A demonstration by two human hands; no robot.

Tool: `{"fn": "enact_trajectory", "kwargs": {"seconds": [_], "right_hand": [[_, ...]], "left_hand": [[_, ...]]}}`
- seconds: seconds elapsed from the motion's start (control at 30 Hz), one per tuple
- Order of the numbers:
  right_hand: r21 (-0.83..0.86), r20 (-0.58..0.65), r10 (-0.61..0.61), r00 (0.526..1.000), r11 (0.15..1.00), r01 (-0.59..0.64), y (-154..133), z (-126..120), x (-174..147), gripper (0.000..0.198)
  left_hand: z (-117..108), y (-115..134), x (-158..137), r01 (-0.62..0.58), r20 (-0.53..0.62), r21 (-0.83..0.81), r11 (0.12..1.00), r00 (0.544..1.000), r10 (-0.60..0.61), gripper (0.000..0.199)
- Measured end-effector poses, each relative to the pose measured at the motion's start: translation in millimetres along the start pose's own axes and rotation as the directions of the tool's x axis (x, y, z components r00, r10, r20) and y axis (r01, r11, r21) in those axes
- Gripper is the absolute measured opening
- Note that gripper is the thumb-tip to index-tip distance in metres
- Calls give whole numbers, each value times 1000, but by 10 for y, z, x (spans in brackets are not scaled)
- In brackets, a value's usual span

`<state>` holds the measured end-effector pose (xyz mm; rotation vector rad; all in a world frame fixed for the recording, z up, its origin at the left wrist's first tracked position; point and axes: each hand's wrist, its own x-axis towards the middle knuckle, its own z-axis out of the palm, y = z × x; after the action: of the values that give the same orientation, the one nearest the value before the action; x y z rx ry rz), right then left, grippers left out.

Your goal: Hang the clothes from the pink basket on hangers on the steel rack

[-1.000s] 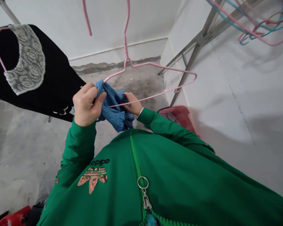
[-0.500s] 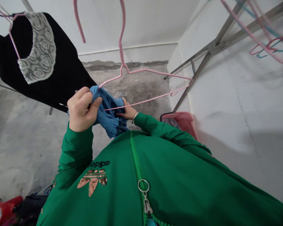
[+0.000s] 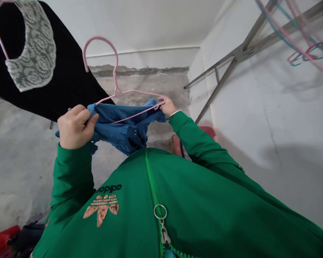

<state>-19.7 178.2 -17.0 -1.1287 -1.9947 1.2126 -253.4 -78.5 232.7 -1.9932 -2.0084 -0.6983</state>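
Note:
A blue garment point(image 3: 118, 134) hangs in loose folds between my hands, just in front of my chest. My left hand point(image 3: 74, 126) is closed in a fist on its bunched left side, where the pink hanger's point(image 3: 131, 91) left arm goes into the cloth. My right hand point(image 3: 167, 107) pinches the garment's right edge beside the hanger's right corner. The hanger's lower bar crosses in front of the cloth, and its hook stands free, pointing away from me. My right fingertips are partly hidden behind the hanger and cloth.
A black garment with a lace collar point(image 3: 36, 46) hangs at the left, close to my left hand. A metal rack point(image 3: 226, 75) with pink and teal hangers point(image 3: 309, 53) stands at the right. A pink basket point(image 3: 208, 132) is partly behind my right arm. Red and dark items point(image 3: 5, 238) lie lower left.
My right hand has moved right and away from me, stretching the blue garment toward the hanger's right corner. The hanger has come lower and left, showing its whole hook. My left hand shifted slightly left.

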Motion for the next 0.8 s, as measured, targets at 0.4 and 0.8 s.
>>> {"fn": "enact_trajectory", "kwargs": {"seconds": [0.4, 0.8], "right_hand": [[-2, -192, 91, 977, 996, -93, -215, -611, 105, 29], [-20, -330, 26, 944, 999, -35, -686, -871, -318, 26]], "left_hand": [[176, -2, 140, -97, 53, -21, 995, 994, 98, 44], [428, 306, 283, 97, 157, 358, 929, 974, -162, 36]]}}
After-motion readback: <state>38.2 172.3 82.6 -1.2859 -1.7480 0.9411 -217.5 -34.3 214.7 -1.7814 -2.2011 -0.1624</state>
